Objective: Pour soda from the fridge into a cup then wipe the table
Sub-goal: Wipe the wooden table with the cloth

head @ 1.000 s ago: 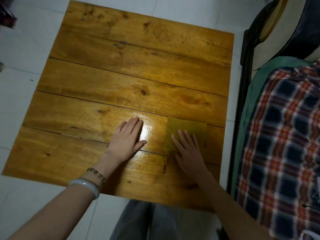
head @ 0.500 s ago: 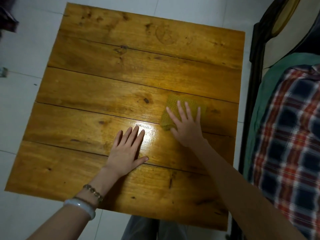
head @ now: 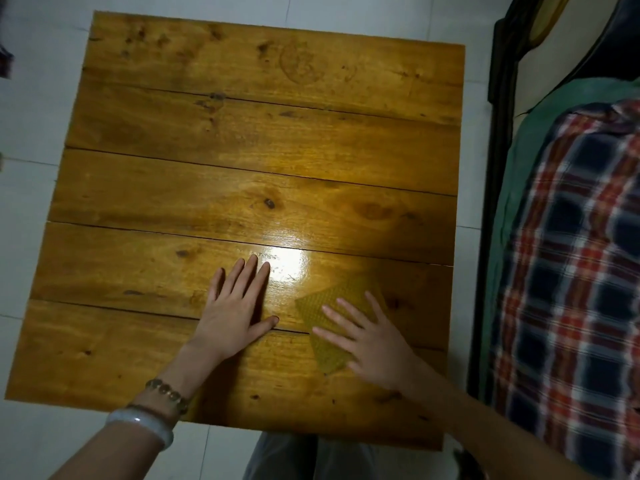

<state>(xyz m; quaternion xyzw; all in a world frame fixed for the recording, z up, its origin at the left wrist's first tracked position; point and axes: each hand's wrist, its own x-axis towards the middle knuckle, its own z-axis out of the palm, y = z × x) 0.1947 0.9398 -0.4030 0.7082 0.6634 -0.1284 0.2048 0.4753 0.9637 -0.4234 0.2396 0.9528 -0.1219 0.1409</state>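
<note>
A square wooden plank table (head: 242, 140) fills most of the view. A yellow-green waffle-textured cloth (head: 334, 303) lies flat on its near right part. My right hand (head: 374, 344) presses down on the cloth with fingers spread, covering its near right half. My left hand (head: 235, 313) rests flat on the bare wood just left of the cloth, fingers together, holding nothing. A bright wet-looking sheen (head: 287, 265) shows on the wood beyond my hands. No soda or cup is in view.
A bed with a dark frame (head: 498, 168), a green sheet and a plaid blanket (head: 571, 271) runs along the table's right side. White tiled floor (head: 31, 202) surrounds the table. My knees (head: 311, 459) are under the near edge.
My right hand has slid the cloth back toward me, from the middle planks to the near right part. My left hand has stayed flat in place.
</note>
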